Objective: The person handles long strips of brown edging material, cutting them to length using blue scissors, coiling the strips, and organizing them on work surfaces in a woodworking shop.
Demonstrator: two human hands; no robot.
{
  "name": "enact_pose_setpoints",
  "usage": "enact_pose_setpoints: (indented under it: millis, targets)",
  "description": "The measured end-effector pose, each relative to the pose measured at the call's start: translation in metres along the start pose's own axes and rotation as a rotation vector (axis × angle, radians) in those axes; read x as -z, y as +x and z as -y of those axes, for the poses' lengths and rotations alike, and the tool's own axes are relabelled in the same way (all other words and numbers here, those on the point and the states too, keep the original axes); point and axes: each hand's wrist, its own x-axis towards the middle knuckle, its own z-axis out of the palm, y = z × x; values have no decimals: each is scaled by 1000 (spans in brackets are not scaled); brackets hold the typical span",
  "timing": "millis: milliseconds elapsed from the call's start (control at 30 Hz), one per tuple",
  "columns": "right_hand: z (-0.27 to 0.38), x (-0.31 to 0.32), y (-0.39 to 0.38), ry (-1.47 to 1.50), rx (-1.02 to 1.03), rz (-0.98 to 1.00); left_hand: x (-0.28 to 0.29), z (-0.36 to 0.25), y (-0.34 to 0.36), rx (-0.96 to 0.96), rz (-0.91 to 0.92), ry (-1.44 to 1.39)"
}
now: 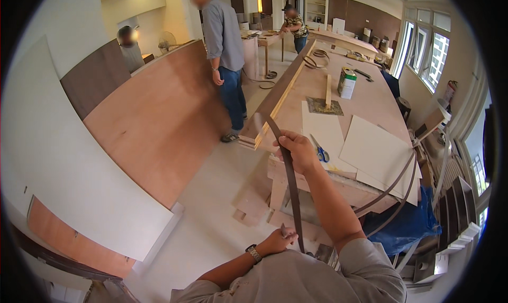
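R hand [297, 150] raised, fisted; L hand [278, 241] low, pinching.

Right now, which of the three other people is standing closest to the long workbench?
The person in the grey shirt and jeans, right beside the workbench's near corner. The other two stand farther back.

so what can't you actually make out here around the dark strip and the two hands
Head view only:
- Lower end of the dark edging strip: runs behind the grey sleeve.
- Small item pinched in the left hand: too small to identify.
- Right hand fingers: curled round the strip, palm hidden.
- Blue-handled scissors: partly behind the right hand.
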Motion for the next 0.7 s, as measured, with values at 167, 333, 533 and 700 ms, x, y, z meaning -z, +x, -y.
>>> enact_pose_setpoints:
  millis: [167, 333, 533, 700]
  targets:
    - [-16, 1, -50, -230, -62, 89, 40, 29, 5, -287, -313, -785]
    - [-60, 12, -119, -362, -255, 309, 78, -39, 4, -303, -468, -1284]
    - [-137, 62, -163, -359, -374, 121, 118, -39, 11, -505, -683, -1588]
    - [-136, 65, -180, -437, -412, 58, 126, -61, 11, -433, -932, -1576]
